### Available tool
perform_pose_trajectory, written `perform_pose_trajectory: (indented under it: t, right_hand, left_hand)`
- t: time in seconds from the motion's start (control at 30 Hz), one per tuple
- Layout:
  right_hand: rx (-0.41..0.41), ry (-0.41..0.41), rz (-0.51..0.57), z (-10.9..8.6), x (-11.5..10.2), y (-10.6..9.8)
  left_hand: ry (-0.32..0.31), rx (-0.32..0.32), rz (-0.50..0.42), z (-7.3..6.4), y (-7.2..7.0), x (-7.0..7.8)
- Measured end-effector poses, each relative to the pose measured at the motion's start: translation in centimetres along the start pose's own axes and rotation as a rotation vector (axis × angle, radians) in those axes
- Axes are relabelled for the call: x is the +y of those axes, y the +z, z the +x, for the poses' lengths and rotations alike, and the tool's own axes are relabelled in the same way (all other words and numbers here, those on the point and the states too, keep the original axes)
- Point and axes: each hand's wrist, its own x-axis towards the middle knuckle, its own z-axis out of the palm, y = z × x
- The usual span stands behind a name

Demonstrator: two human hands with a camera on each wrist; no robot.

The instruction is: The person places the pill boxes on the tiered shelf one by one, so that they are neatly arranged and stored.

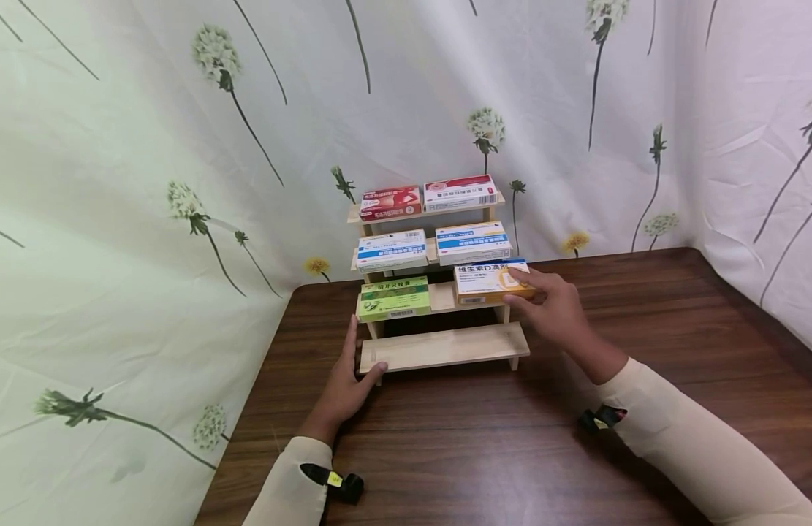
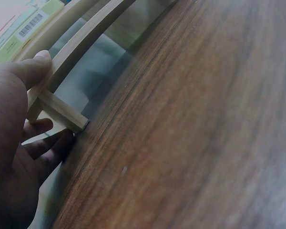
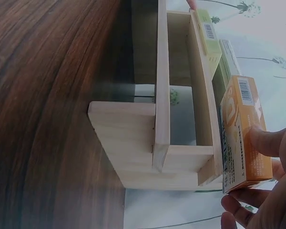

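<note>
A wooden stepped rack [image 1: 445,348] stands on the table, bearing medicine boxes on its upper three steps. My left hand [image 1: 343,387] holds the rack's left end at the lowest step. In the left wrist view its thumb [image 2: 35,67] lies over the step's edge, with the other fingers beside the leg. My right hand [image 1: 557,310] grips an orange and white vitamin D drops box [image 1: 487,283] by its right end, at the right of the third step down. The right wrist view shows the thumb on the orange side of this box [image 3: 248,138]. A green medicine box [image 1: 394,298] lies left on that step.
Two blue and white boxes, left [image 1: 392,250] and right [image 1: 473,242], lie on the second step. On the top step are a red box [image 1: 390,203] and a red and white box [image 1: 460,192]. A dandelion-print cloth [image 1: 406,131] hangs behind the dark wooden table [image 1: 458,453].
</note>
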Motion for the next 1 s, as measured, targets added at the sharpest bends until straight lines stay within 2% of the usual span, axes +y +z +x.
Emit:
perform_pose_trajectory:
  t: [0.43,1.0]
  right_hand:
    - [0.013,-0.065,0.007,0.5,-0.8,1.0]
    - [-0.017,-0.012,-0.006,1.0,-0.7,2.0]
  left_hand:
    - [-0.004,0.002,0.003,0.0,0.0,0.0]
    - [-0.007,0.000,-0.002,0.0,0.0,0.1]
